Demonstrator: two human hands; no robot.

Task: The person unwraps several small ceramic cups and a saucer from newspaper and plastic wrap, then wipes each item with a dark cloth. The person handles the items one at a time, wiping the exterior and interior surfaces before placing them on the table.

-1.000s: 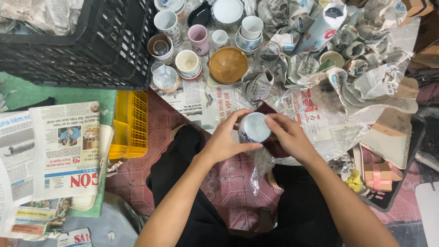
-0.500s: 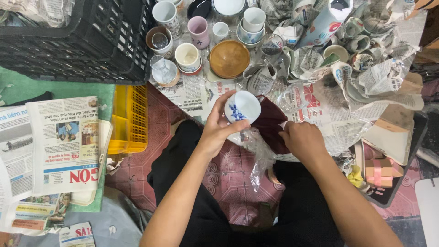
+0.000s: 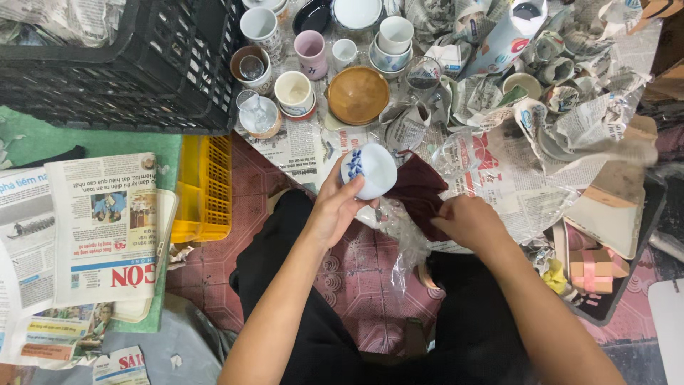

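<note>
My left hand [image 3: 335,207] holds a small white cup with a blue painted pattern [image 3: 368,170], lifted above my lap and tipped on its side. To its right, my right hand [image 3: 467,219] grips a dark maroon cloth [image 3: 417,191] that lies with crinkled clear plastic [image 3: 399,229] over my knee. Several cups, a pink mug [image 3: 311,53] and a wooden bowl [image 3: 358,94] stand on newspaper just beyond the cup.
A black plastic crate [image 3: 107,64] fills the upper left, with a yellow basket [image 3: 205,189] below it. Folded newspapers [image 3: 100,221] lie at the left. Crumpled newspaper wrappings [image 3: 570,107] pile up at the upper right. A box with pink items [image 3: 595,267] sits at the right.
Both hands held the cup together a second ago. My left hand has since lifted it up and away, while my right hand dropped onto the maroon cloth.
</note>
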